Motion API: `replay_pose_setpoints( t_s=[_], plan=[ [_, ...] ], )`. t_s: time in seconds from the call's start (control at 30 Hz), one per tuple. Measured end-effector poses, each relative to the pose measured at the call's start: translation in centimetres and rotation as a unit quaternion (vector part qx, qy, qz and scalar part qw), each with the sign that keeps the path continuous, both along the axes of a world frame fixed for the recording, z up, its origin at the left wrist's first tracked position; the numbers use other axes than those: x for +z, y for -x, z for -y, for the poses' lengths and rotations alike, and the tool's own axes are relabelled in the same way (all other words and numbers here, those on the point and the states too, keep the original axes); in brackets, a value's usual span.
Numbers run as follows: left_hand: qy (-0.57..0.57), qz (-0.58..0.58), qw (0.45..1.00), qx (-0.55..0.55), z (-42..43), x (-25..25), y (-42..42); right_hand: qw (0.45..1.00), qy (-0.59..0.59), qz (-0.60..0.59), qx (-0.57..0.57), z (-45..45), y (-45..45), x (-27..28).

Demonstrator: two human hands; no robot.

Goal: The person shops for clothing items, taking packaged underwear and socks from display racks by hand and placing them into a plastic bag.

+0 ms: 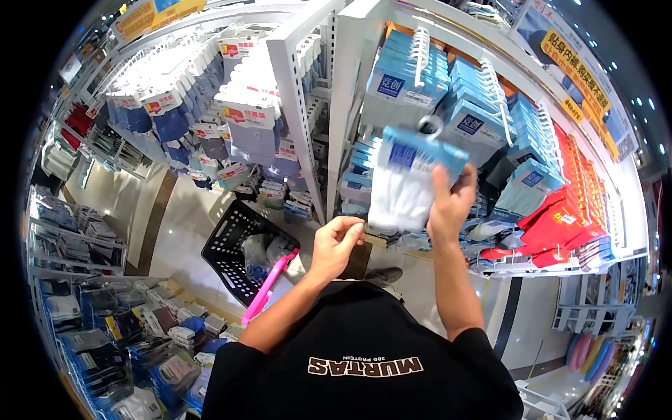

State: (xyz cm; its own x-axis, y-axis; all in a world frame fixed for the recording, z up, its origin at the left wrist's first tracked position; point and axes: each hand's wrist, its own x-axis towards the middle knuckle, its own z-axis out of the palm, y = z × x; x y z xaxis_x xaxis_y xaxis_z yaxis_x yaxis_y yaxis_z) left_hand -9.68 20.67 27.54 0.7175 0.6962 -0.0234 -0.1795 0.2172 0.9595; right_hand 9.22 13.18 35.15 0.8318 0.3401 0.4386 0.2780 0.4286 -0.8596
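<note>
Blue and white pack [407,183]: dark blue label [402,157] is seen above white
Right hand [451,204]: pack is gripped in front of hanging packs [404,82]
Left hand [336,246]: curled; whether anything is held cannot be told

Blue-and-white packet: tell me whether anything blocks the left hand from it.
Nothing visible stands between the left hand and the blue-and-white packet; the right hand grips its right side. Whether the left hand touches it is unclear.
</note>
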Motion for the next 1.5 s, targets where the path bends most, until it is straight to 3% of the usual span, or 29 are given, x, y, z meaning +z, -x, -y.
replay_pose_setpoints(
  t_s=[0.13,0.27,0.57,0.7,0.8,0.93,1.03,1.17,1.43,1.5],
  plan=[
    [0.023,0.013,0.999,0.021,-0.3,-0.7,1.1,0.997,-0.072,0.032,-0.024,-4.1,-1.9,4.4],
    [0.03,0.008,0.999,0.031,-0.1,-1.4,1.8,0.988,0.076,0.107,-0.087,-7.1,-3.6,5.4],
    [0.035,-0.055,0.994,0.088,-1.8,-5.7,5.5,0.993,0.103,0.048,0.022,-6.6,-3.3,-1.8],
    [0.042,-0.081,0.991,0.094,-2.4,-6.5,6.3,0.972,0.214,0.083,-0.045,-4.1,-0.8,-5.8],
    [0.045,-0.089,0.992,0.08,-2.4,-6.8,6.1,0.841,0.368,0.392,-0.063,-2.7,-0.9,-7.5],
    [0.043,-0.085,0.994,0.055,-2.0,-5.9,5.2,0.724,0.528,0.443,-0.04,-3.5,-1.0,-9.4],
    [0.045,-0.068,0.996,0.047,-1.8,-5.8,4.7,0.679,0.561,0.473,-0.027,-3.9,-0.9,-9.5],
    [0.051,-0.056,0.996,0.054,-1.7,-5.8,4.7,0.683,0.559,0.47,-0.012,-4.3,-0.9,-9.8],
    [0.028,-0.076,0.992,0.095,-2.6,-6.6,5.2,0.799,0.405,0.441,0.055,-1.3,0.5,-6.5],
    [-0.018,-0.126,0.987,0.095,-3.2,-6.1,5.4,0.862,0.408,0.257,0.159,-0.8,1.0,-5.3]
  ],
)
